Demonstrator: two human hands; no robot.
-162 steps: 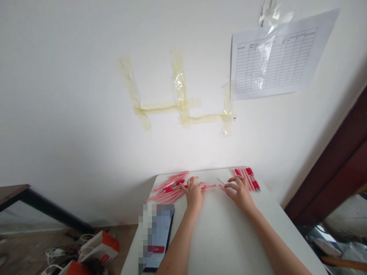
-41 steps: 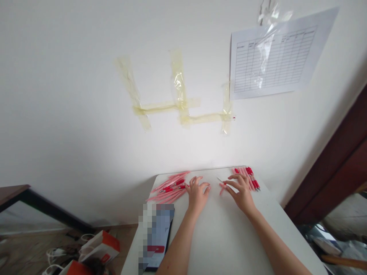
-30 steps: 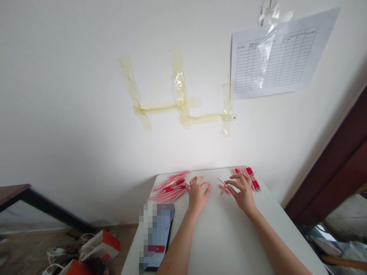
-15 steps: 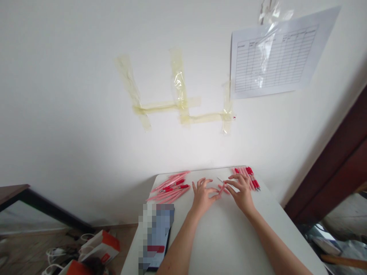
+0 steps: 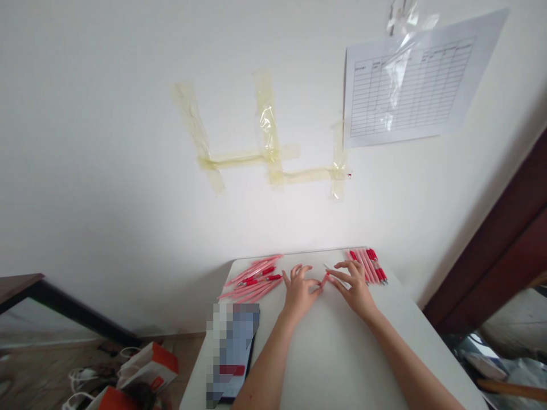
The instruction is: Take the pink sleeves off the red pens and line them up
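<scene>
Above the white table, my left hand [image 5: 300, 293] pinches the lower end of a short pink pen part [image 5: 325, 280] between thumb and finger, its other fingers spread. My right hand [image 5: 355, 287] is closed with its fingertips at the red upper end of the same part. A thin pale stick, like a pen refill [image 5: 327, 266], pokes out just behind the right fingers. To the left lies a loose pile of pink pen pieces [image 5: 256, 288] with several red-gripped ones. Beyond the right hand, pink and red pens [image 5: 368, 266] lie side by side in a row.
A phone [image 5: 239, 347], partly blurred out, lies at the left edge of the white table [image 5: 337, 364]. Behind the table rises a wall with yellowed tape [image 5: 267, 125] and a printed sheet [image 5: 410, 91]. Orange-and-white boxes [image 5: 154, 364] and cables stand on the floor at left.
Both hands have shifted slightly left with the pink pen part. The right fingertips now meet at its red upper end.
</scene>
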